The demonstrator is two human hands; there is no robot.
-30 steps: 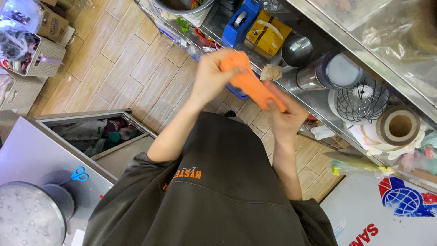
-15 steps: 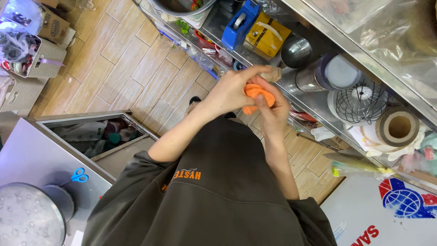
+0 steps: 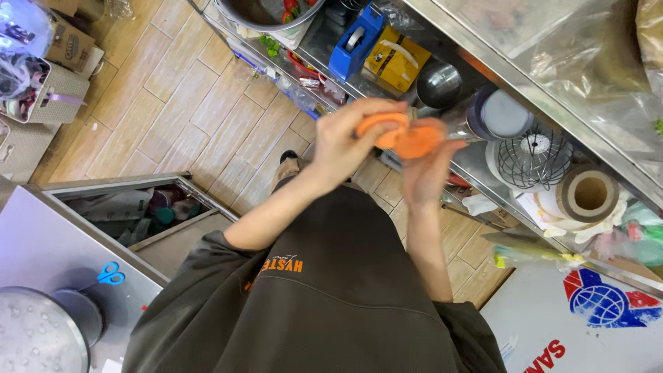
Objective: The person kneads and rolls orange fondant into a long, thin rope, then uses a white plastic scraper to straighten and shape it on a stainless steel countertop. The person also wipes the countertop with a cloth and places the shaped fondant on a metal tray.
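Both hands, left hand [image 3: 349, 141] and right hand [image 3: 427, 166], close their fingers around a crumpled orange rubber glove [image 3: 404, 137] above a wood-look tiled floor [image 3: 173, 103], a cluttered steel shelf [image 3: 476, 155] just beyond the fingertips.

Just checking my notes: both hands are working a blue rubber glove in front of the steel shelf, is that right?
Not quite: the head view shows the glove is orange, not blue. Both the left hand and right hand hold it in front of the steel shelf.

Head camera looks steeply down, seemingly close.
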